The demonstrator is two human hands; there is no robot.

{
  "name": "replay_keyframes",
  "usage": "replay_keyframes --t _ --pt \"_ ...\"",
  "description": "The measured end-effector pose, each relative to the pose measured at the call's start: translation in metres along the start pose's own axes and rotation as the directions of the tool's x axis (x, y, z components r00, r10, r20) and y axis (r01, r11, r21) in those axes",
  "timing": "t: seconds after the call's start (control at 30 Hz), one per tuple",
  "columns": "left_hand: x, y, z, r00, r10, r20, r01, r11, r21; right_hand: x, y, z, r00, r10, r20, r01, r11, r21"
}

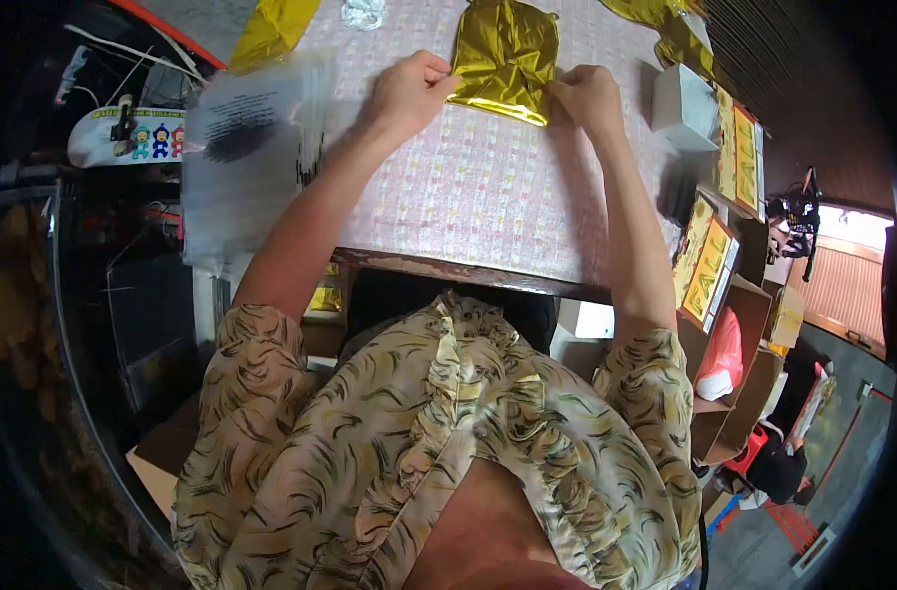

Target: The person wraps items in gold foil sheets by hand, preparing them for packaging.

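Observation:
A shiny gold foil balloon [507,54], flat and creased, lies near the far side of the table. My left hand [409,93] pinches its near left corner between thumb and fingers. Its near right edge is pinched by my right hand [588,95], whose fingertips are partly hidden. Light glints along the balloon's near edge, between my two hands. More gold foil [271,31] lies at the far left of the table, and another gold foil piece [669,29] is at the far right.
Clear plastic sleeves [257,162] with dark print lie left of my left forearm. A white box [684,106] stands at right, beside packages marked FALL [706,264]. Crumpled clear plastic [363,13] sits at the back. Below right, a cardboard box [738,393] holds a red bag [723,354].

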State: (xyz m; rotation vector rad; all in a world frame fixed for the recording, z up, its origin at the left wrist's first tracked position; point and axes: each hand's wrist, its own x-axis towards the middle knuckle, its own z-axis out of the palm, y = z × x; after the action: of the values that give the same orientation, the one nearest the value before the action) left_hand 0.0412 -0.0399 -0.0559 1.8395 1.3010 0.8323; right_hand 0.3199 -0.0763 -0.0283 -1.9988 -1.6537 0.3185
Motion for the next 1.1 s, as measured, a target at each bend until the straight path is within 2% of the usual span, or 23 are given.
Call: replay_keyframes --t 0.03,0.1,0.13,0.17,0.23,0.27,0.3,0.4,0.43,0.47,0.5,0.57,0.7,0.8,0.87,0.9,0.97,1.0,1.07,1.1 --pt "-0.001 0.001 0.001 1.000 -0.025 0.014 0.025 1.000 0.012 -0.007 -0.014 -0.004 1.000 -0.007 0.002 0.007 1.000 -0.003" --pt "-0.001 0.002 0.001 1.000 -0.025 0.005 0.025 1.000 -0.003 -0.018 -0.044 -0.005 0.962 -0.169 -0.216 0.105 0.955 -0.277" --pt "0.000 0.002 0.002 1.000 -0.023 0.004 0.023 1.000 -0.018 -0.015 -0.048 -0.004 0.969 -0.213 -0.122 0.184 0.959 -0.216" --pt "0.000 0.002 0.002 1.000 -0.022 -0.002 0.022 1.000 -0.020 -0.013 -0.050 0.009 0.968 -0.220 -0.123 0.190 0.957 -0.218" --pt "-0.002 0.008 0.000 0.999 -0.046 0.012 0.045 0.998 0.052 -0.012 -0.046 0.051 0.850 -0.442 -0.288 0.328 0.870 -0.367" --pt "-0.004 0.010 -0.001 0.999 -0.049 0.007 0.049 0.997 0.051 -0.015 -0.048 0.059 0.884 -0.393 -0.252 0.343 0.913 -0.223" --pt "-0.005 0.014 -0.001 0.999 -0.050 0.017 0.048 0.996 0.079 -0.017 -0.049 0.067 0.881 -0.401 -0.250 0.351 0.910 -0.222" --pt "-0.002 0.022 -0.001 0.997 -0.066 0.042 0.059 0.989 0.138 -0.025 -0.048 0.085 0.930 -0.284 -0.235 0.217 0.937 -0.273" --pt "-0.003 0.022 -0.002 0.995 -0.073 0.067 0.060 0.983 0.174 -0.025 -0.047 0.086 0.930 -0.290 -0.227 0.226 0.936 -0.271" --pt "-0.001 0.017 -0.002 0.996 -0.050 0.073 0.044 0.996 0.076 -0.026 -0.046 0.088 0.933 -0.281 -0.224 0.218 0.938 -0.270" --pt "0.005 0.017 -0.005 0.996 -0.056 0.065 0.051 0.996 0.074 -0.026 -0.047 0.087 0.935 -0.274 -0.225 0.211 0.940 -0.269" --pt "0.023 0.022 -0.009 0.977 -0.137 0.161 0.103 0.973 0.205 -0.027 -0.046 0.087 0.939 -0.269 -0.212 0.208 0.940 -0.272" --pt "0.077 0.004 0.009 0.992 -0.111 0.064 0.102 0.986 0.133 -0.027 -0.046 0.086 0.941 -0.275 -0.196 0.208 0.929 -0.306" --pt "0.114 -0.005 0.014 0.997 -0.076 -0.019 0.078 0.976 0.202 -0.028 -0.050 0.084 0.946 -0.274 -0.175 0.205 0.920 -0.334" --pt "0.135 -0.024 0.023 0.998 -0.056 0.041 0.056 0.998 -0.009 -0.028 -0.052 0.083 0.947 -0.275 -0.165 0.204 0.914 -0.352" --pt "0.132 -0.010 0.016 0.997 -0.060 0.040 0.061 0.998 -0.012 -0.029 -0.052 0.082 0.951 -0.263 -0.161 0.195 0.917 -0.347" --pt "0.123 0.035 -0.009 0.971 -0.192 0.143 0.179 0.979 0.099 -0.028 -0.054 0.081 0.955 -0.252 -0.154 0.188 0.920 -0.344" --pt "0.129 0.029 -0.005 0.970 -0.195 0.144 0.183 0.978 0.096 -0.028 -0.054 0.081 0.956 -0.250 -0.152 0.186 0.920 -0.345" --pt "0.140 0.016 0.001 0.978 0.001 0.211 0.018 0.996 -0.089 -0.030 -0.053 0.080 0.959 -0.244 -0.142 0.183 0.920 -0.348" --pt "0.148 0.004 0.010 0.978 -0.001 0.210 0.020 0.996 -0.092 -0.030 -0.053 0.080 0.960 -0.241 -0.145 0.180 0.924 -0.338"
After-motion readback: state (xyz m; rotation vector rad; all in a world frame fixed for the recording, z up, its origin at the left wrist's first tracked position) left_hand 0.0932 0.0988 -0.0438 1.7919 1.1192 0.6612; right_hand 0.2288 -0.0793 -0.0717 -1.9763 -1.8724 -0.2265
